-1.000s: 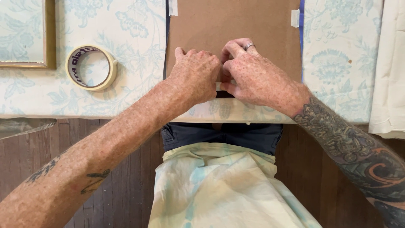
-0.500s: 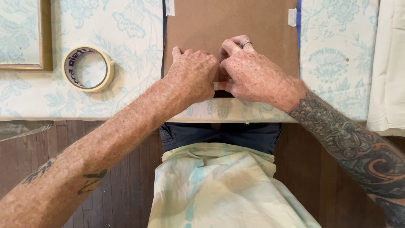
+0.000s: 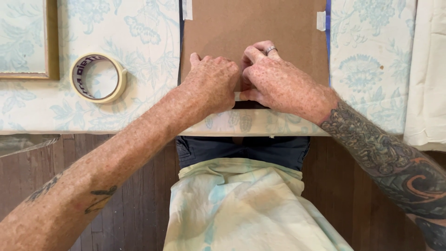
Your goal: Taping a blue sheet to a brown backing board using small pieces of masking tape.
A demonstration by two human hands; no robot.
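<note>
Head view, looking down. Left hand and right hand side by side on the near edge of a brown cardboard backing board, fingers curled together and pressed down on a short strip of masking tape laid crosswise between them. Strip directly beneath the fingertips, long axis left to right, along the edge; both hands equally near. Board flat on a floral-papered desk. Roll of masking tape well to the left, beside a wooden frame.

One brown board, one tape roll, one picture frame, three tape strips.
</note>
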